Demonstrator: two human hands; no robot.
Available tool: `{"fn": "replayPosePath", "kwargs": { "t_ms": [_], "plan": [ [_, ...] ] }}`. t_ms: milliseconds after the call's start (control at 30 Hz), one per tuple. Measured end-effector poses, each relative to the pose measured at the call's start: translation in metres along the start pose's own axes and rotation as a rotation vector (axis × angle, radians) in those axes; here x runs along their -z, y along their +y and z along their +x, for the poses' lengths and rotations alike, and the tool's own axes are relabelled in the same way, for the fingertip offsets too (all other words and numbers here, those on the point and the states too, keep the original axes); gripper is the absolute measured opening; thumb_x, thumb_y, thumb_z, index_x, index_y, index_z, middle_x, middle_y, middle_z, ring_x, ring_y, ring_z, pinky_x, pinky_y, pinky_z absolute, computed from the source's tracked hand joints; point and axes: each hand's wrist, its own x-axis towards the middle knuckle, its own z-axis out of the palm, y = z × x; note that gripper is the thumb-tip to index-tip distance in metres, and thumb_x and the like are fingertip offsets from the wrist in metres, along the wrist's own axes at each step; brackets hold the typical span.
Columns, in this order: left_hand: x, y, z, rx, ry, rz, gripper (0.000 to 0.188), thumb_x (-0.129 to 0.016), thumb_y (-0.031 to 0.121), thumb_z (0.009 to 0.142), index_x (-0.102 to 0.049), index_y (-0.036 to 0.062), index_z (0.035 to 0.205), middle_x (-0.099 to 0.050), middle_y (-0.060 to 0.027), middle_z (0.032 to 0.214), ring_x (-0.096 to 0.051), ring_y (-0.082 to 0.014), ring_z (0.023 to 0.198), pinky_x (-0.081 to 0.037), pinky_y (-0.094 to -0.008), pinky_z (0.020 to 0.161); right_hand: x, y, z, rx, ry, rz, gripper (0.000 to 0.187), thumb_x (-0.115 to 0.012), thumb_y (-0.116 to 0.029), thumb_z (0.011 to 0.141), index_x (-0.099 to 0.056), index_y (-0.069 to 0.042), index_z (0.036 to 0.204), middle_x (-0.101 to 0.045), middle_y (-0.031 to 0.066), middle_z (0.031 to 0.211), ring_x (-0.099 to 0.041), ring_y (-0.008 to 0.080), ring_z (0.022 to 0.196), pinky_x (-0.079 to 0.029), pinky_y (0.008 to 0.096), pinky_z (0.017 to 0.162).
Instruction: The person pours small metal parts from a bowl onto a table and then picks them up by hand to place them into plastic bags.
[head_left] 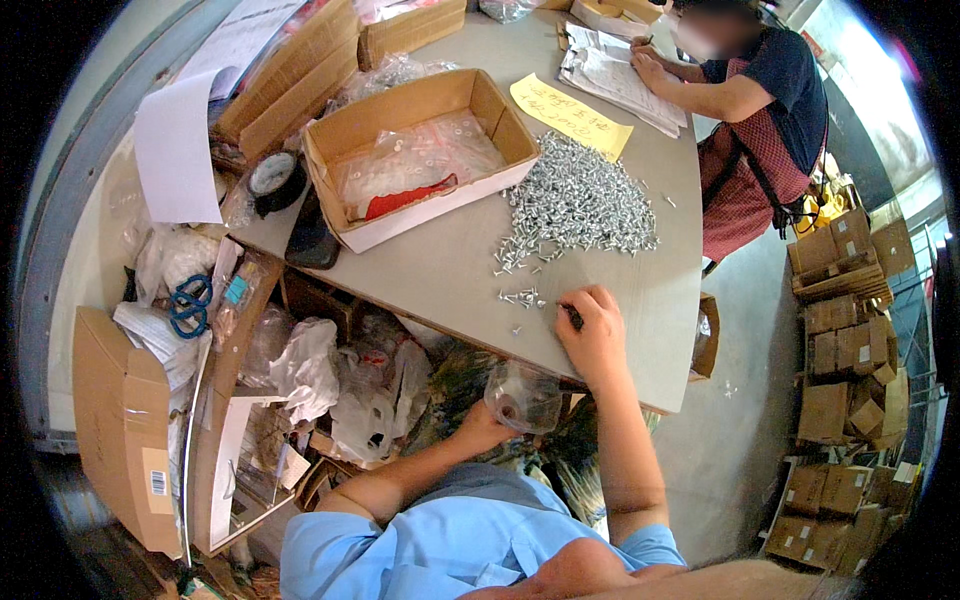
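A large heap of small silvery screws (pixel 585 195) lies on the grey table. Nearer the front edge, a few screws (pixel 520 298) form a small separate group, with a stray one below it. My right hand (pixel 592 325) rests on the table just right of that group. Its fingers are curled around a small black object (pixel 572 316), mostly covered, whose kind I cannot tell. Below the table edge, my left hand (pixel 487 425) grips a clear plastic container (pixel 522 398) by its left side. What lies inside the container is not clear.
Behind the small group stands an open cardboard box (pixel 420 160) with plastic bags and something red. A yellow handwritten paper (pixel 570 115) touches the heap. Tape (pixel 272 180) and blue-handled scissors (pixel 190 305) lie left. A co-worker (pixel 755 110) writes at the far right; stacked cartons (pixel 840 340) line the floor.
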Motion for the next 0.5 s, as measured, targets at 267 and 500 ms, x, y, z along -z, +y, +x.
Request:
{"fn": "replayPosePath", "kwargs": {
  "t_ms": [267,500],
  "plan": [
    [0.007,0.016,0.002,0.171,-0.061,-0.025,0.047,-0.076,0.037,0.07,-0.06,0.0045,0.099,-0.064,-0.0115,0.087,-0.061,-0.0266,0.081,-0.049,-0.0383,0.074,0.039,-0.026,-0.018,-0.051,-0.551,0.248,0.018,-0.063,-0.006,0.074,-0.065,-0.005,0.092,-0.06,0.0161,0.097,-0.06,0.0347,0.084,-0.049,0.0395,0.073],
    [-0.003,-0.007,0.002,0.09,-0.007,0.038,0.046,-0.078,0.037,0.07,-0.062,0.004,0.098,-0.066,-0.0119,0.09,-0.062,-0.0255,0.083,-0.049,-0.0373,0.076,0.0,-0.019,0.023,0.23,-0.136,0.178,0.026,-0.06,0.001,0.074,-0.065,-0.003,0.099,-0.06,0.0151,0.1,-0.061,0.031,0.086,-0.05,0.0368,0.076]
  ]
}}
